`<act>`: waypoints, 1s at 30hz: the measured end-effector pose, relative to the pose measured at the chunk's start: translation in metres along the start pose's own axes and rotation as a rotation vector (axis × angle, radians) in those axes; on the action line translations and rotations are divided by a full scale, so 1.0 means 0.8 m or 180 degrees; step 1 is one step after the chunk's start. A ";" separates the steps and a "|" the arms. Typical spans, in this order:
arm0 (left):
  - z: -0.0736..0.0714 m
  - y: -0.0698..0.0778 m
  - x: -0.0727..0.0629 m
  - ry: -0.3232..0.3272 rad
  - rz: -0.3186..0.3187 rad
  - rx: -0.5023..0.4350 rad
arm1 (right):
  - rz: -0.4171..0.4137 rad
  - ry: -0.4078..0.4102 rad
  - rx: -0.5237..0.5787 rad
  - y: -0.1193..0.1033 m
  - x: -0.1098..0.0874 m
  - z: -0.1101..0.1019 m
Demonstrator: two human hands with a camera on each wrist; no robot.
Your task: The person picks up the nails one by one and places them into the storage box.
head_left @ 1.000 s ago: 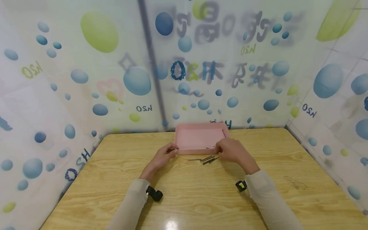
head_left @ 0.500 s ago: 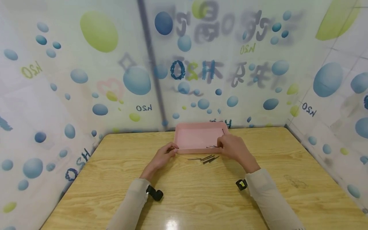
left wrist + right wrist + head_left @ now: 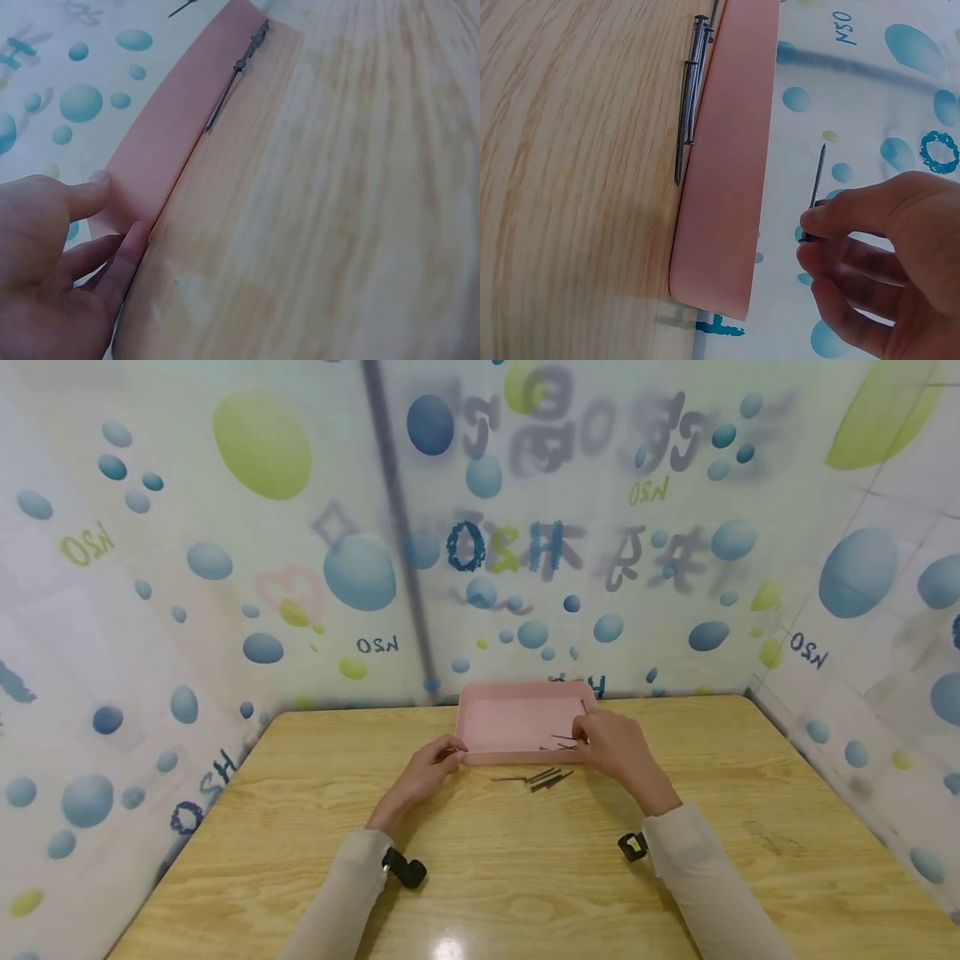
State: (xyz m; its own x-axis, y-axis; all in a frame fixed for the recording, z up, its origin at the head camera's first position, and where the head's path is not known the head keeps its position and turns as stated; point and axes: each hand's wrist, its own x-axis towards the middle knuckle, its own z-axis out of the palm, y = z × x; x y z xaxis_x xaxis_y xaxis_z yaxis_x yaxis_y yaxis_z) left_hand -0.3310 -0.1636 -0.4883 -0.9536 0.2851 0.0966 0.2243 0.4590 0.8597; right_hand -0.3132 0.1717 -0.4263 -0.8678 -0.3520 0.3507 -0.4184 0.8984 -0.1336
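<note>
Nearest: two pale sleeves (image 3: 337, 893), one per forearm, each ending in a black wrist mount (image 3: 405, 868) by the cuff. Both forearms reach over a wood-grain table (image 3: 510, 877); a bright glare spot shows at its near edge.

Next out, loose nails (image 3: 693, 90) lie on the tabletop just in front of the tray. Most are bunched at roughly the same slant, heads and shafts overlapping; one lies flatter at the left end of the group. Exact count unclear owing to overlap.

Left hand (image 3: 431, 768): at the near left corner of the pink tray (image 3: 517, 757). Grip narrow; thumb and fingers hold the corner at the wall and rim.

Right hand (image 3: 615, 743): over the right end of the tray. Grip narrow, thumb and fingertips pinching a single nail (image 3: 817, 180) close to its head. Shaft projects clear of the fingers, tip pointing left in the head view.

Inside the tray, right-hand portion: a few nails (image 3: 567, 746) near the front wall, crossing one another, plus another nail along the right wall, partly hidden by the hand.

Farthest: printed backdrop (image 3: 345, 460) behind the table, blue and green ovals, mirrored "H2O" lettering.
</note>
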 end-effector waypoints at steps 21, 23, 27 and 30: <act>-0.006 0.042 -0.020 -0.0022 -0.0027 -0.0125 | 0.0193 0.0319 -0.0058 0.002 -0.001 0.010; -0.006 0.042 -0.020 -0.0013 -0.0027 -0.0130 | 0.0209 0.0321 -0.0072 0.002 -0.001 0.009; -0.004 0.039 -0.020 0.0020 -0.0039 -0.0135 | 0.0240 0.0327 -0.0074 0.001 -0.001 0.009; -0.002 0.037 -0.019 0.0059 -0.0042 -0.0131 | 0.0254 0.0333 -0.0064 0.001 -0.001 0.009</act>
State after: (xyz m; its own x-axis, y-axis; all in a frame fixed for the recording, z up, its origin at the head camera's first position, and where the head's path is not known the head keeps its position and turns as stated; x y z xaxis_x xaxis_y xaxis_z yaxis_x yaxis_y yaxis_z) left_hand -0.3101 -0.1561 -0.4636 -0.9601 0.2633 0.0940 0.2035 0.4276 0.8808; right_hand -0.3150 0.1706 -0.4331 -0.8650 -0.2509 0.4345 -0.3428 0.9279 -0.1466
